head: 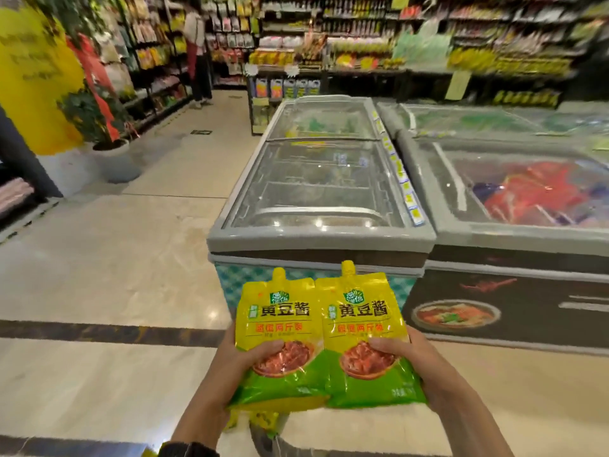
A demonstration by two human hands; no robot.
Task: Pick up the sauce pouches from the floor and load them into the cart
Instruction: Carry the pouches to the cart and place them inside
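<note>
The 2 sauce pouches were up off the floor (99, 258) and held side by side at about waist height, upright with their capped spouts uppermost and their inner edges touching or slightly overlapping. The left hand (244, 367) gripped the left pouch (280, 328) at its lower outer corner, thumb pressed across the printed front and fingers hidden behind. The right hand (418, 367) gripped the right pouch (362, 321) in the same way on the opposite side. Each pouch looked full and bulging, so it was probably fairly heavy for its size, soft and liable to sag or fold if held by a corner alone. The glossy film looked slippery, so a broad grip low on the body, with the weight resting on the fingers underneath, seemed the safer hold. The spout would be a firmer but narrower place to hold. Squeezing hard seemed unwise, as the seams might strain. Below the held pair, more yellow packaging (253, 420) showed between the forearms, though whether it lay on the floor or in something could not be told. A chest freezer (316, 239) stood just ahead. No cart could be made out with certainty, so the loading still appeared to lie ahead.
</note>
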